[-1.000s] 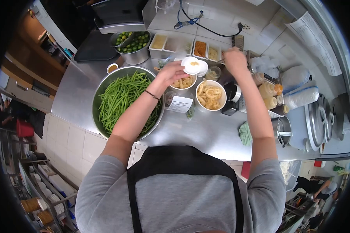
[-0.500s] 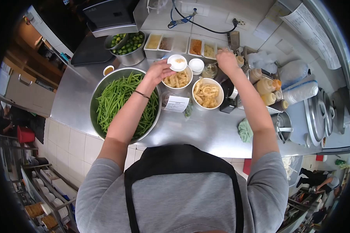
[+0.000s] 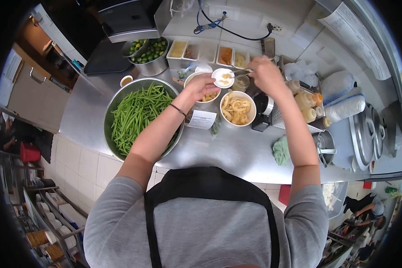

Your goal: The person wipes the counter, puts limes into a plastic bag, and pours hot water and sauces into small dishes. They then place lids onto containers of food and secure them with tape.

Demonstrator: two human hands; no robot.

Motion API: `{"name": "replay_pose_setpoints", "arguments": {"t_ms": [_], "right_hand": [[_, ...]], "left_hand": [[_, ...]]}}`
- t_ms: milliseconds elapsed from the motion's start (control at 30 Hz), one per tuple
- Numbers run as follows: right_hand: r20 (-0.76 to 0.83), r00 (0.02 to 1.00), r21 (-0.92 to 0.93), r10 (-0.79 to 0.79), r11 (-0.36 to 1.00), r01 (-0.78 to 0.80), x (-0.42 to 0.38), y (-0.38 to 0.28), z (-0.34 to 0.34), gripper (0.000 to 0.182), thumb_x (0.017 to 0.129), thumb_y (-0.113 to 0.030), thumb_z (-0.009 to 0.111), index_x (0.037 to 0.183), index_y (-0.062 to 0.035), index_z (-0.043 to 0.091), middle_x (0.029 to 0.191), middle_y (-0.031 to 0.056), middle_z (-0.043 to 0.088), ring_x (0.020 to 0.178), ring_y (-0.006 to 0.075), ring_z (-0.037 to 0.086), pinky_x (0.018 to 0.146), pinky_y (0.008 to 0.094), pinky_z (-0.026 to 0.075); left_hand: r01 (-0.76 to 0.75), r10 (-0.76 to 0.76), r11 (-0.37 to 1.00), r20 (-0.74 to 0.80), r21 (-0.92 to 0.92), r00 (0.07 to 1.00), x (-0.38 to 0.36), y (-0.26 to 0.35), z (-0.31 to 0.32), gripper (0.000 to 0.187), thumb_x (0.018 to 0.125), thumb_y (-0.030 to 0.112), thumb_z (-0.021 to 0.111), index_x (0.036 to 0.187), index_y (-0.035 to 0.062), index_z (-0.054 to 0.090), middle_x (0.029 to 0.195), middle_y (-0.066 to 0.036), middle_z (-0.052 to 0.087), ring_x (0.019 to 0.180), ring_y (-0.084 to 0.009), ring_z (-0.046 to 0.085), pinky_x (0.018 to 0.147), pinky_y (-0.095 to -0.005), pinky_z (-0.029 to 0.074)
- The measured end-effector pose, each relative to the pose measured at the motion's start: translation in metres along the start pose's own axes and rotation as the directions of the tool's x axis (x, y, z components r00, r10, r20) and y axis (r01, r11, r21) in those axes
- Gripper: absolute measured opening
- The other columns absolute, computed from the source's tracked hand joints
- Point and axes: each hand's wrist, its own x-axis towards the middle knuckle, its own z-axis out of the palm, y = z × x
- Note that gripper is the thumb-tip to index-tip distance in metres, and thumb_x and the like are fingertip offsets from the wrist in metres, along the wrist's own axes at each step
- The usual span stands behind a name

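Note:
My left hand (image 3: 200, 88) is closed on the rim of a small white cup (image 3: 218, 82), tilted so a little tan food shows inside. In my right hand (image 3: 268, 75) is a thin metal spoon (image 3: 242, 71) pointing left toward that cup; its tip is hard to make out. Below the left hand stands a white bowl (image 3: 205, 105) of pale fried strips, partly hidden. A second white bowl (image 3: 221, 117) of similar food stands to its right. Behind the cup is a small glass jar (image 3: 241, 83). Another white piece (image 3: 203, 69) shows behind the left hand.
A large steel bowl of green beans (image 3: 138, 116) stands left, near a pot of green limes (image 3: 154, 58). Food containers (image 3: 225, 55) line the wall. Squeeze bottles (image 3: 306, 100) fill a basket at right. A printed label (image 3: 202, 119) and green cloth (image 3: 281, 150) lie in front.
My left hand has moved right with the small white cup, which now covers where a stack of white cups stood. The right hand has drawn back from the rear containers, and its spoon now shows.

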Motion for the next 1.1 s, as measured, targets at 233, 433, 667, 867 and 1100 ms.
{"name": "replay_pose_setpoints", "arguments": {"t_ms": [233, 433, 667, 867, 1100], "right_hand": [[0.049, 0.972, -0.554, 0.23, 0.816, -0.165, 0.014, 0.026, 0.059, 0.01, 0.068, -0.012, 0.055, 0.07, -0.0067, 0.063, 0.077, 0.0085, 0.062, 0.071, 0.0227, 0.061, 0.059, 0.0343, 0.049], [0.345, 0.922, -0.472, 0.176, 0.882, 0.008, 0.007, 0.035, 0.142, 0.02, 0.077, -0.017, 0.05, 0.084, -0.0108, 0.068, 0.092, 0.0053, 0.061, 0.095, 0.0212, 0.055, 0.077, 0.0368, 0.042], [-0.195, 0.97, 0.13, -0.148, 0.976, 0.175, 0.058, -0.065, -0.08, 0.026, 0.071, -0.023, 0.068, 0.089, -0.0054, 0.063, 0.085, 0.0117, 0.06, 0.085, 0.0269, 0.057, 0.072, 0.0359, 0.046], [-0.891, 0.447, 0.242, 0.08, 0.916, 0.319, 0.155, -0.091, -0.272, 0.031, 0.082, -0.016, 0.06, 0.109, -0.0005, 0.057, 0.09, 0.0065, 0.062, 0.084, 0.0119, 0.057, 0.075, 0.0256, 0.044], [-0.517, 0.73, 0.838, 0.447, 0.439, 0.325, 0.266, -0.099, -0.329, 0.017, 0.077, -0.017, 0.064, 0.078, -0.0036, 0.053, 0.06, 0.0039, 0.052, 0.046, 0.013, 0.049, 0.039, 0.0256, 0.038]], "left_hand": [[-0.051, 0.05, 0.998, 0.015, 0.038, 0.999, -0.012, 0.003, -0.016, 0.037, 0.087, 0.003, 0.044, 0.122, -0.0059, 0.037, 0.114, -0.018, 0.052, 0.1, -0.0253, 0.057, 0.082, -0.0339, 0.051], [-0.11, 0.11, 0.994, 0.0, -0.028, 0.994, -0.051, 0.026, -0.015, 0.04, 0.086, 0.002, 0.046, 0.123, -0.0054, 0.036, 0.114, -0.017, 0.053, 0.099, -0.0263, 0.057, 0.079, -0.0324, 0.053], [-0.273, 0.275, 0.961, -0.086, 0.029, 0.958, -0.122, 0.049, -0.054, 0.036, 0.085, 0.003, 0.049, 0.119, -0.0071, 0.042, 0.109, -0.017, 0.055, 0.098, -0.0242, 0.058, 0.081, -0.0329, 0.051], [-0.328, 0.328, 0.944, -0.136, 0.026, 0.935, -0.176, 0.049, -0.078, 0.037, 0.084, 0.006, 0.052, 0.119, -0.0051, 0.044, 0.107, -0.014, 0.057, 0.095, -0.0211, 0.059, 0.08, -0.0318, 0.05], [-0.455, 0.445, 0.89, -0.167, -0.03, 0.88, -0.241, 0.054, -0.085, 0.036, 0.085, 0.007, 0.05, 0.119, -0.0046, 0.045, 0.107, -0.012, 0.058, 0.094, -0.0191, 0.059, 0.079, -0.0295, 0.05]]}}
